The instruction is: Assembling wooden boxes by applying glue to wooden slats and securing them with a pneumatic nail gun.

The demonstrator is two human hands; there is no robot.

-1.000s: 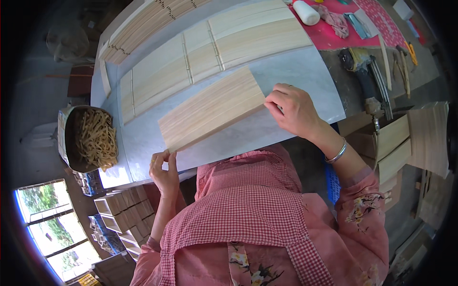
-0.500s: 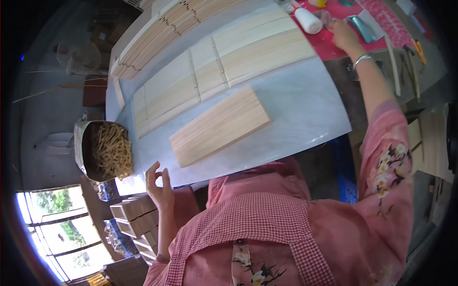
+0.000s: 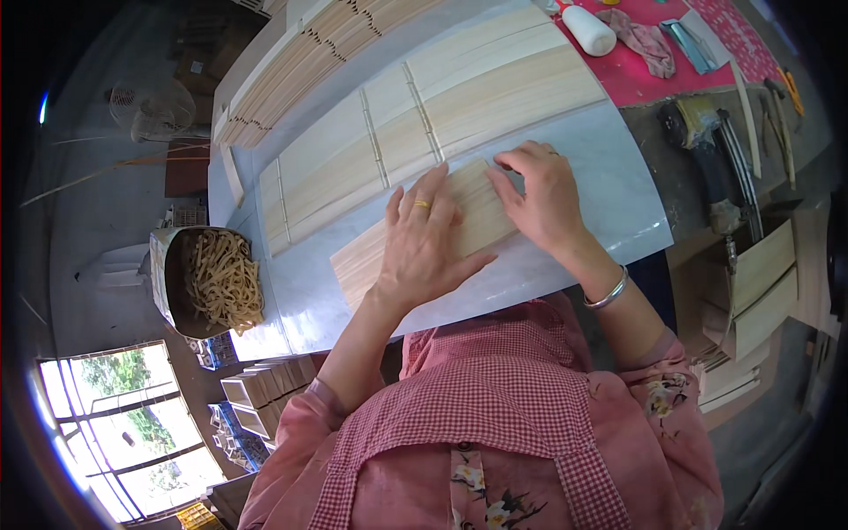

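A plain pale wooden board (image 3: 481,208) lies at a slant near the front edge of the table. Across its middle rests my left hand (image 3: 420,234), fingers stretched out flat and thumb spread, a gold ring on one finger. At the board's right end is my right hand (image 3: 543,199), thumb and forefinger bent toward the corner with a small gap between the tips. Nothing shows between them. Just beyond the board lies a long pale wooden panel (image 3: 495,93) with several thin strips (image 3: 371,137) across it.
Stacked wooden slats (image 3: 291,75) line the table's far left side. A container (image 3: 163,274) of curled tan strips (image 3: 221,274) stands at the left edge. On pink cloth (image 3: 636,84) at the far right are a white bottle (image 3: 590,31) and a crumpled rag (image 3: 649,46). A tool (image 3: 707,150) lies beside the table.
My right hand has left the pink cloth at the far right and come to the board's right end. My left hand has moved from the table's front edge onto the board.
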